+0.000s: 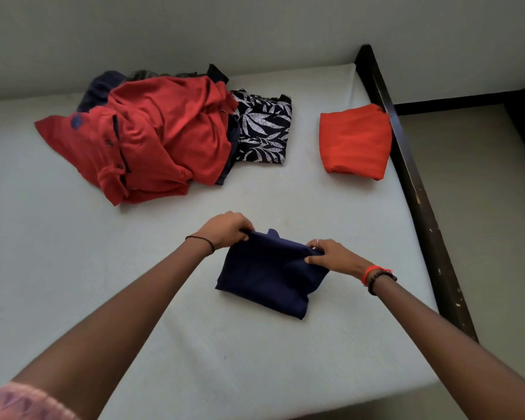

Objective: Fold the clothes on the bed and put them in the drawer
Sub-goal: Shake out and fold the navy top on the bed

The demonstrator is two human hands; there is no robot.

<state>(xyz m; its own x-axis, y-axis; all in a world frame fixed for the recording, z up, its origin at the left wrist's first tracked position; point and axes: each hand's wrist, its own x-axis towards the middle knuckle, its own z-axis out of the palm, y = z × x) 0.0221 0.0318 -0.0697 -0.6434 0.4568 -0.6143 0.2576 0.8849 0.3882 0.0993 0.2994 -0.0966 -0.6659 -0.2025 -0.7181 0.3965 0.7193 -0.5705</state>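
Gripped by the left hand point(225, 228) and the right hand point(335, 257) at its far corners, a folded navy garment point(264, 277) is laid flat on the bed point(73, 268), with a red shirt heap point(164, 131), a leaf-print piece point(264, 128) and a folded orange bundle point(355, 144) seen further back.

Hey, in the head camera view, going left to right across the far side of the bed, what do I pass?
Red polo shirt → leaf-print garment → folded orange garment → dark bed rail.
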